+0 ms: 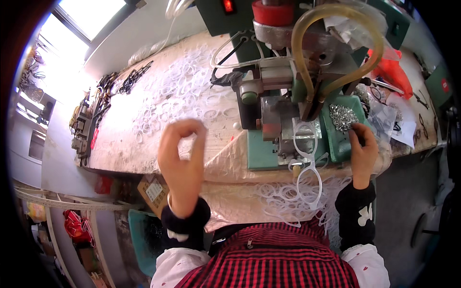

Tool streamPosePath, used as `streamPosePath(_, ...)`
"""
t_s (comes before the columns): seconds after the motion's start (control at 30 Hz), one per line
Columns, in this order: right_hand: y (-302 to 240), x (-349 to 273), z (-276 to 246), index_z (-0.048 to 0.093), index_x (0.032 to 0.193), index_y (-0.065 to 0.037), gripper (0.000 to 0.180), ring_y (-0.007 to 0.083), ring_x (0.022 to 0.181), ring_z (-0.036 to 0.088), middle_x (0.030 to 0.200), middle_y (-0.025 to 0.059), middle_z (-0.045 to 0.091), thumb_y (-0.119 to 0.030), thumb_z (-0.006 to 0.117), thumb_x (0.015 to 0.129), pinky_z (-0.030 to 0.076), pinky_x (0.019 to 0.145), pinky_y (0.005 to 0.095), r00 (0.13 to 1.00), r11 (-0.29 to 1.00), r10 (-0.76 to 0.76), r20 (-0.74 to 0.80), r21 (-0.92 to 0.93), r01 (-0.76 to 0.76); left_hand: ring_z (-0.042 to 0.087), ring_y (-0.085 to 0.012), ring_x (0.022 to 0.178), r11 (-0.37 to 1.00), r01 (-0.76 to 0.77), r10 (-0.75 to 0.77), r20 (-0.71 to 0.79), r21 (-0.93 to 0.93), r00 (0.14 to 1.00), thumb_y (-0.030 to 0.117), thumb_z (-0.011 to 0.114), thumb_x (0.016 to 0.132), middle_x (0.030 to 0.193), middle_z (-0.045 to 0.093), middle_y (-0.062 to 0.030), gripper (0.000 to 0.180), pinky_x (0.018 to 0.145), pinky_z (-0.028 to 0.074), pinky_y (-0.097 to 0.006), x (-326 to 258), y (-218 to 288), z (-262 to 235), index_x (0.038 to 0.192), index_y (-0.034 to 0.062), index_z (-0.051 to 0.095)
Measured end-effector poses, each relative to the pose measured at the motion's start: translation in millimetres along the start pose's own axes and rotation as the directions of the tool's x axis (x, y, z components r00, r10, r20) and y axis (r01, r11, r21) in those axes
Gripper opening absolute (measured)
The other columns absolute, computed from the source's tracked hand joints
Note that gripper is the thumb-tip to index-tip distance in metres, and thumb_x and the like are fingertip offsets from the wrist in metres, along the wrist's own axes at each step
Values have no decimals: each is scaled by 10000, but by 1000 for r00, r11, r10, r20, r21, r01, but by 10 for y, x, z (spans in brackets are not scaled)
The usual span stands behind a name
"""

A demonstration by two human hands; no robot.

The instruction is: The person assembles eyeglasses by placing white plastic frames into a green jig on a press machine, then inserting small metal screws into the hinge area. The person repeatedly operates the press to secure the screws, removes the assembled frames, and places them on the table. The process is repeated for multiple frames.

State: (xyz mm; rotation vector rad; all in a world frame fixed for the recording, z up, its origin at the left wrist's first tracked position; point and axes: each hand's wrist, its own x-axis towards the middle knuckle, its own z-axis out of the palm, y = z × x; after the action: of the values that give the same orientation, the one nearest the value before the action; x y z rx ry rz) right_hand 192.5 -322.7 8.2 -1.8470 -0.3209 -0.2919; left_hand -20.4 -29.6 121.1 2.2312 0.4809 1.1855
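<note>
My left hand (178, 165) is raised over the front of the table, away from the machine. Its thumb and forefinger curl together in a ring; the tips are blurred, and I cannot make out anything between them. At the green tray (330, 135), my right hand (364, 153) has its thumb and fingers pinched beside a heap of small silvery metal parts (343, 117). Whatever lies in that pinch is too small to see. A clear white spectacle frame (311, 185) hangs from the green bench machine (278, 115), one rim at its work spot and the other below.
Many clear frames (185, 81) spread over the table at the left; more lie piled in my lap (278, 194). A thick yellowish hose (297, 43) arches over the machine. Dark tools line the table's left edge. A red bag (391, 72) lies at the back right.
</note>
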Motion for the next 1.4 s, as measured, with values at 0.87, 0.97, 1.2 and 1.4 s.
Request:
streamPosePath(0.87,-951,-10,660,632,1135,22,349,144,931,633,991,50,666,35,707,794,495,852,284,976,883,-132,175,468,36,632,-266,859,-133,670,-544,619,-730,566,305,474,1055,988,683,-134,223,769,535,-368,-475,-1215,741,991,107,554)
streamPosePath(0.97,-931,-106,691,605,1185,22,394,118,916,611,975,38,647,35,703,804,487,839,266,988,845,-49,150,533,-39,614,-248,792,-78,710,-487,648,-700,585,344,454,1067,933,671,-124,258,713,510,-343,-631,-961,661,999,115,551)
streamPosePath(1.2,-1201,-89,634,568,1244,18,412,64,878,588,907,14,640,35,692,851,464,816,227,955,729,26,297,648,-222,479,-138,457,179,530,-256,481,-829,838,311,372,1085,699,611,-120,254,389,396,-245,-110,531,310,960,108,461)
streamPosePath(1.4,-1316,-142,478,561,1267,23,402,114,983,647,1122,70,683,41,638,873,484,878,252,946,786,-73,317,602,-141,541,-220,418,108,826,-42,827,-554,560,296,372,1068,627,621,-183,250,463,493,-290,-345,885,296,971,82,454)
